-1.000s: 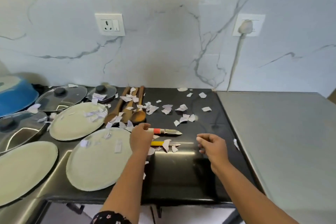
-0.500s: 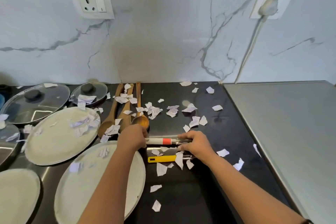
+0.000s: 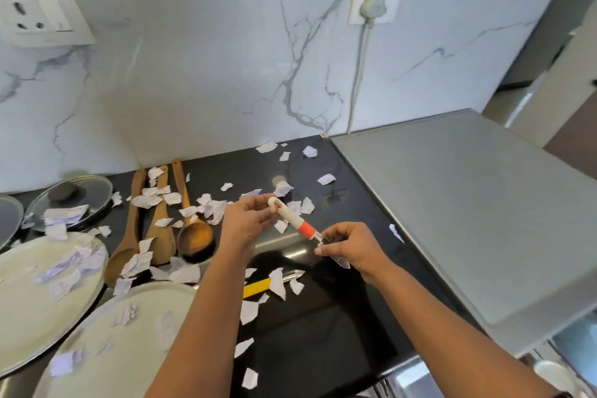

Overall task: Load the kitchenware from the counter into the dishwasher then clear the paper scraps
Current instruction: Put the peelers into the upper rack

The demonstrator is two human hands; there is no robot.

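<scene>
The white-handled utensil with a red band and a metal blade end is held clear of the black counter, tilted, spanning both hands. It is judged light and rigid. The plastic handle offers the safe grip; the metal end may be sharp and slippery. The left hand pinches the looped handle end between thumb and fingertips. The right hand pinches the metal end, fingers curled. Both forearms reach forward, converging above the scattered white paper scraps.

no readable text, labels or numbers anywhere.
</scene>
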